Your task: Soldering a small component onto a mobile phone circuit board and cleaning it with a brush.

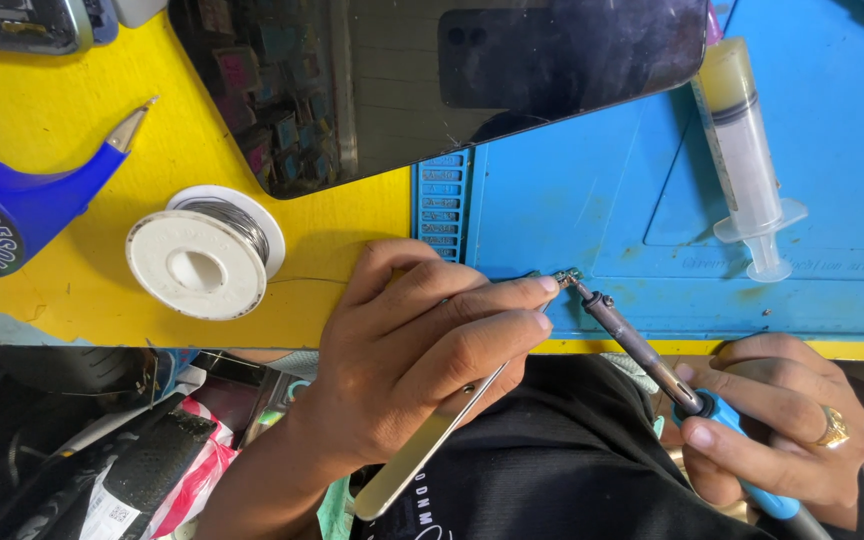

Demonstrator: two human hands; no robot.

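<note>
— Blue mat (652, 200) over a yellow desk (52, 130), seen from the head camera. What is each hand doing?

— The left hand (422, 350) has its grip closed on a pair of metal tweezers (432, 440). Their long axis runs from about 7 o'clock, down by the wrist, up toward 1 o'clock, and the tips are hidden under the fingertips. Those fingertips press beside a tiny metal component (566, 277) on the mat's near edge.

— And the right?

— The right hand (782, 430) is wrapped around the blue handle of a soldering iron (642, 345). Its shaft slants from 4 o'clock at the handle to 10 o'clock at the tip, and the tip touches the component.

— So where does the part lie from each grip?

— At about 1 o'clock from the left hand, just off its fingertips; at 10 o'clock from the right hand, a shaft-length away. The left hand is nearer. The part is too small to tell its own axis.

— What surrounds them?

— A white solder spool (204, 255) lies at 9 o'clock of the left hand, with a blue desoldering pump (22, 205) beyond it. A dark tablet (432, 80) with a phone on it sits at 12 o'clock, and a syringe (747, 150) of yellowish paste lies at 1 o'clock, its length running roughly 12 to 6.
</note>
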